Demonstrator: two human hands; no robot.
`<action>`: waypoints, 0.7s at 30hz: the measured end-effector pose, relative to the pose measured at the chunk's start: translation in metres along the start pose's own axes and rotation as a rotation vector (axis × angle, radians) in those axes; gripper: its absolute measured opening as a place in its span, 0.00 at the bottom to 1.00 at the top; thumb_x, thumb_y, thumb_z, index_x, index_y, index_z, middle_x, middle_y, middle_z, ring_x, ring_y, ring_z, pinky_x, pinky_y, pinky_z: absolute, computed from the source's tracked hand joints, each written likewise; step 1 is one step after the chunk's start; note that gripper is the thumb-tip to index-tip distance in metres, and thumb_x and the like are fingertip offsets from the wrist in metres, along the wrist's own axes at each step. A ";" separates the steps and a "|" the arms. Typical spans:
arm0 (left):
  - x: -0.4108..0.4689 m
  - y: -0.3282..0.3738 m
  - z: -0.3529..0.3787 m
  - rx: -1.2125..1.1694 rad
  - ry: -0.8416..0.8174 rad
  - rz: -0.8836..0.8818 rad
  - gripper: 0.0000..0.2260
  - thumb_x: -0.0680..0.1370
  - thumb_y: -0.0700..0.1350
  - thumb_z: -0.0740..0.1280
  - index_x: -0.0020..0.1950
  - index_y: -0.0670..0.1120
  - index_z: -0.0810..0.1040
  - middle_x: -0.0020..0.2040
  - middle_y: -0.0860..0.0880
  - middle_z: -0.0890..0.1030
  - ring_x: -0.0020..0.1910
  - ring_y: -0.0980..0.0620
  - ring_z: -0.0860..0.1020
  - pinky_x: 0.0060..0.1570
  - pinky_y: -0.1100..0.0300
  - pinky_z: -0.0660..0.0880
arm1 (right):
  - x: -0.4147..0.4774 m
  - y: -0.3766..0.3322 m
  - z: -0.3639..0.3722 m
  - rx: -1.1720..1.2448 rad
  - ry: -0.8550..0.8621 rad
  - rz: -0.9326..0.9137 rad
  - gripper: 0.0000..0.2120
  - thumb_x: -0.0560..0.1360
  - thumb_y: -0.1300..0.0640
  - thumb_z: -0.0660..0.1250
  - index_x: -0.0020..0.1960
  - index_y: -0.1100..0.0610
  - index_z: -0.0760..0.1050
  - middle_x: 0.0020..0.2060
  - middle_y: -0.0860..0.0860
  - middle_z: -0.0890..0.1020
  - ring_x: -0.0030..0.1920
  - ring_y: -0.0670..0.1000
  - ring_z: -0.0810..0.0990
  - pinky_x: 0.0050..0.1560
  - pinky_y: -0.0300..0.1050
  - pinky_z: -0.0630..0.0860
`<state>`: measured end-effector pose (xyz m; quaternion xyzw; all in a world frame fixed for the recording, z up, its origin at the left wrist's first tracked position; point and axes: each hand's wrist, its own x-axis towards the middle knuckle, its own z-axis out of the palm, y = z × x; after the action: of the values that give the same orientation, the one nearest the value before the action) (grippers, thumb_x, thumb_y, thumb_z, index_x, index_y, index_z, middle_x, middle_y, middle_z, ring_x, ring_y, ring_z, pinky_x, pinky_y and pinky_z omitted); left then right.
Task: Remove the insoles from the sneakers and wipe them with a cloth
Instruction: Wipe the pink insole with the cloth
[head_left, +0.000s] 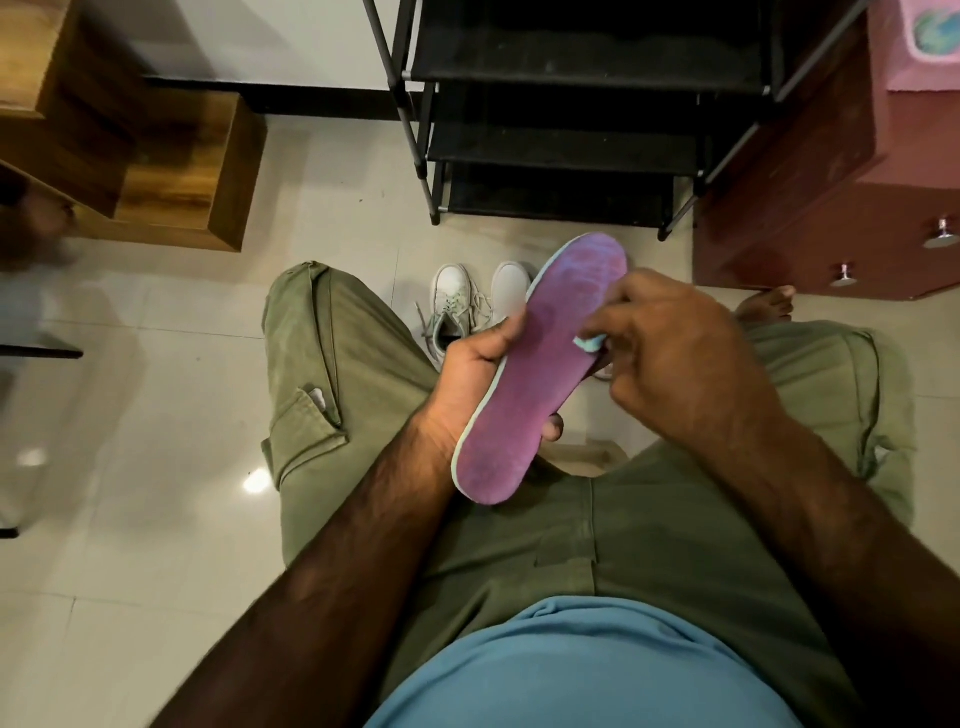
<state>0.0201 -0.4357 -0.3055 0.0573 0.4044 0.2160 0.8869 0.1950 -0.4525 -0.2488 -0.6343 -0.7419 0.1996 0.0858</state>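
Observation:
A purple insole (540, 364) with a pale green edge is held over my lap, toe end pointing away. My left hand (470, 371) grips it from the left side, thumb on top and fingers underneath. My right hand (670, 353) presses a small light blue cloth (591, 342) against the insole's right edge; only a bit of the cloth shows under the fingers. Two white sneakers (480, 301) with loose laces stand side by side on the floor between my knees, beyond the insole.
A black metal shoe rack (571, 130) stands straight ahead. A dark red cabinet (831, 218) with metal knobs is at the right, wooden furniture (171, 171) at the left. My bare foot (769, 306) rests near the cabinet on the glossy tile floor (156, 415).

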 end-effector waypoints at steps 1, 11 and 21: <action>-0.001 0.000 0.001 0.004 -0.005 0.011 0.26 0.76 0.58 0.65 0.66 0.40 0.78 0.47 0.41 0.80 0.31 0.44 0.79 0.26 0.58 0.77 | -0.004 -0.005 0.002 0.028 -0.023 -0.042 0.15 0.68 0.67 0.75 0.53 0.55 0.86 0.47 0.51 0.81 0.48 0.52 0.79 0.48 0.45 0.77; -0.002 0.001 0.006 0.022 0.019 0.074 0.23 0.82 0.55 0.58 0.68 0.40 0.76 0.48 0.39 0.83 0.35 0.42 0.84 0.25 0.51 0.80 | 0.010 0.001 0.005 0.056 -0.094 -0.123 0.15 0.72 0.66 0.72 0.55 0.52 0.86 0.49 0.50 0.81 0.49 0.50 0.79 0.50 0.45 0.77; 0.000 0.002 0.006 0.014 0.003 0.054 0.23 0.80 0.56 0.60 0.65 0.40 0.77 0.48 0.40 0.85 0.36 0.42 0.85 0.25 0.48 0.81 | 0.020 0.012 0.003 -0.015 -0.032 -0.016 0.13 0.76 0.63 0.68 0.56 0.53 0.85 0.50 0.51 0.81 0.53 0.53 0.77 0.54 0.53 0.78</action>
<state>0.0235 -0.4337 -0.3012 0.0742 0.4057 0.2372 0.8795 0.2016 -0.4324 -0.2590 -0.6257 -0.7496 0.2036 0.0710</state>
